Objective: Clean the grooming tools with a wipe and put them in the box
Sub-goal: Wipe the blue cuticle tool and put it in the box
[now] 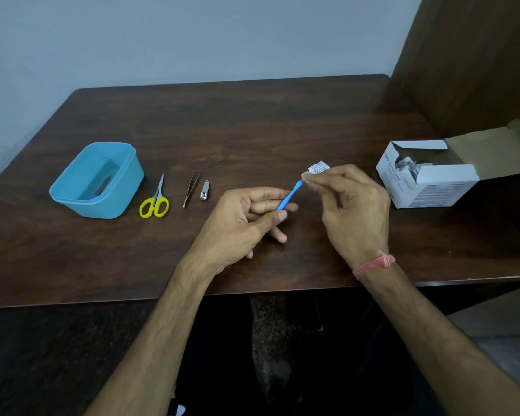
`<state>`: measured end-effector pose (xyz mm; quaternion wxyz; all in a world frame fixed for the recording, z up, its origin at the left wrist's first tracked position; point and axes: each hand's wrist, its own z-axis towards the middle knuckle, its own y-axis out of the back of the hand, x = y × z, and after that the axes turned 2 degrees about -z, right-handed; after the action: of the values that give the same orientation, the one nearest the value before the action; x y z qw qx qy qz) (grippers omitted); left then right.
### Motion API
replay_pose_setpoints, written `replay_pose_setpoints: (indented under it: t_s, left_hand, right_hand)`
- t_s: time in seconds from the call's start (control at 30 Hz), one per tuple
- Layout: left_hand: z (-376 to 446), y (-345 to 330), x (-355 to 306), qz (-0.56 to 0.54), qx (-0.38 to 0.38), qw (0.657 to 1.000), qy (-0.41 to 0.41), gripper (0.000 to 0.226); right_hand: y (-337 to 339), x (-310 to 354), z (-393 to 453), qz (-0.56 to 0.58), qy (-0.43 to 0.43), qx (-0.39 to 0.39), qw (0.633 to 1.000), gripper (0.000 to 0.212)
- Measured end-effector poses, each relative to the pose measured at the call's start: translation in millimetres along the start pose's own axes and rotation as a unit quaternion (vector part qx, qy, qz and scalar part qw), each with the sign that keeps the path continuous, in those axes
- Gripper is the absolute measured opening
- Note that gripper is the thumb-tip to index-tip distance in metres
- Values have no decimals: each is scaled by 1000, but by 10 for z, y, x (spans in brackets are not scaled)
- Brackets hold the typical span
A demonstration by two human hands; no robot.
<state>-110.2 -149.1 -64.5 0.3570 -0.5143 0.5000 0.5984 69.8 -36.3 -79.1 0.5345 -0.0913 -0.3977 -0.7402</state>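
Holding a slim blue tool (288, 197) between thumb and fingers, the left hand (243, 223) hovers over the dark wooden table (252, 127), while the right hand (350, 205) pinches a small white wipe (318, 168) around the tool's far tip. To the left lie a nail clipper (204, 191), tweezers (191, 188) and yellow-handled scissors (155, 200) in a row, then the open blue box (98, 180). An opened white carton (427, 172) stands at the right.
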Motion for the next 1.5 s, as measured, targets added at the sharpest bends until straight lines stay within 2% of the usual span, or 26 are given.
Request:
replay_pose_setpoints:
  t_s: [0.07,0.13,0.33,0.63,0.73,1.5]
  left_hand:
    - [0,-6,-10,-5,-2,1000,2,32]
    - [-3,-8,-23,-8,-5,1000,2,32]
    - [-4,-1,-18,-5,0,1000,2,33]
    - [-21,-4,-30,2,0,1000,-1,33]
    - [-21,1,-29,-1,-1,1000,-1,32]
    - [-18,-5,-39,5,3,1000,6,31]
  right_hand:
    - [23,-4,-3,18,-22,-29,999,24]
    - [35,15,-32,23,-5,-37,999,24]
    - [-21,-18,-39,9,31,19,999,25]
    - [-3,12,-34,9,29,27,999,26]
    - [0,13,-34,14,49,52,997,32]
    - [-2,9,-21,8,39,40,998,31]
